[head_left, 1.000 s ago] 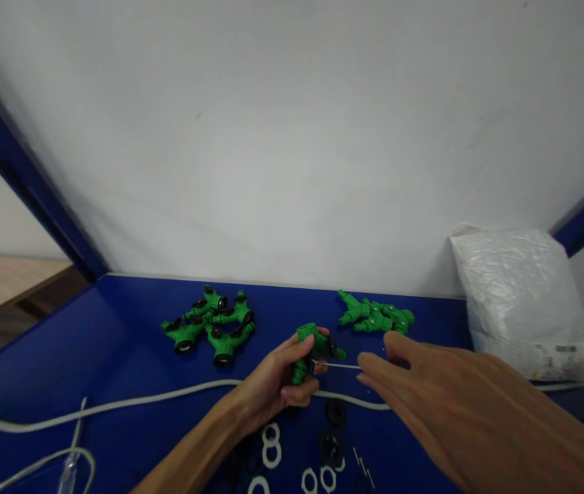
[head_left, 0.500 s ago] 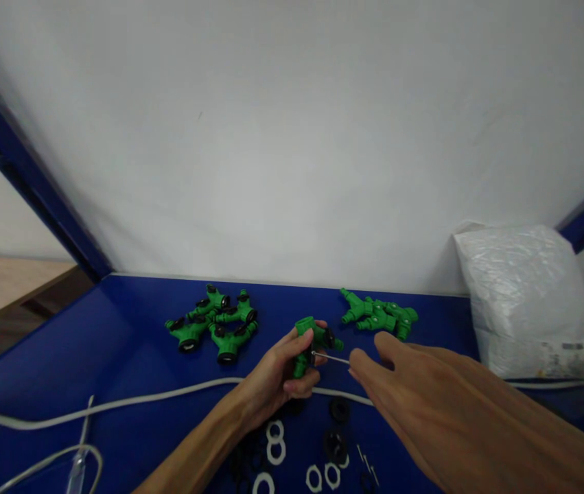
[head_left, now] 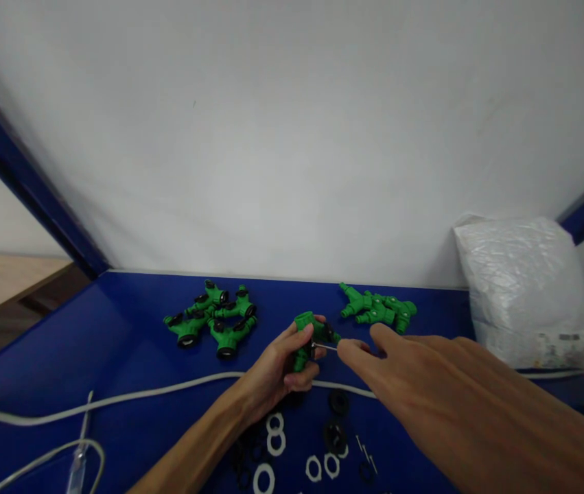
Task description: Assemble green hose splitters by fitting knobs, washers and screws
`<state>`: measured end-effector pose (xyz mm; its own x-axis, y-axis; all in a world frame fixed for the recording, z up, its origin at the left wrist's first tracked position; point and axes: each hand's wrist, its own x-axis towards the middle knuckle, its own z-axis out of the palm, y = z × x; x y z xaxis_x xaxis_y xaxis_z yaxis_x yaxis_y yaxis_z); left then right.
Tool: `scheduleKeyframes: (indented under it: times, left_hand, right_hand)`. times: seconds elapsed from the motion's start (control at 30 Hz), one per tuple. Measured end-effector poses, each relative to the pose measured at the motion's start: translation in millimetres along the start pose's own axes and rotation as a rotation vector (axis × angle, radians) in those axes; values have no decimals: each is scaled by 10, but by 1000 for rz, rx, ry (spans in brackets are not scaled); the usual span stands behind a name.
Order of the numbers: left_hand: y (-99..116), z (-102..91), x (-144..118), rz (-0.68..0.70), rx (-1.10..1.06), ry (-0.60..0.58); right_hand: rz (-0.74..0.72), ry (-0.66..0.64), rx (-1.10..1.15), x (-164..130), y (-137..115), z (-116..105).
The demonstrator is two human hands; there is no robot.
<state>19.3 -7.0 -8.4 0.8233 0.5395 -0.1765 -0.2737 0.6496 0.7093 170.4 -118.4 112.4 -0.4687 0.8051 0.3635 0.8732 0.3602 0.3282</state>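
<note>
My left hand [head_left: 276, 363] is closed around a green Y-shaped hose connector [head_left: 302, 322] with black parts, its round opening facing up. From the right, my right hand [head_left: 399, 363] pinches a thin metal rod [head_left: 326, 347]. The rod's small rounded end meets a black part on the connector's side. My fingers hide the rod's other end. On the table below lie white rings [head_left: 276, 442], black rings [head_left: 338, 402] and several thin metal pins [head_left: 368, 458].
Green connectors with black parts [head_left: 227, 337] sit at the left back, and plain green ones [head_left: 379, 314] at the right back. A white cable [head_left: 168, 391] crosses the blue table [head_left: 132, 329]. A clear-handled screwdriver [head_left: 78, 466] lies front left, and a white plastic bag [head_left: 528, 295] stands right.
My right hand has come left, nearer the connector, so less of the metal rod shows. My left hand keeps its hold. The view has shifted slightly.
</note>
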Motion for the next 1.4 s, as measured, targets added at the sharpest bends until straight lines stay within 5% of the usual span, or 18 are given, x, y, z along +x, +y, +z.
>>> scheduleKeyframes:
  times: [1.4]
  left_hand:
    - [52,31,-8,46,-77,26]
  right_hand:
    - [-95,114,-39,-16,31,-104]
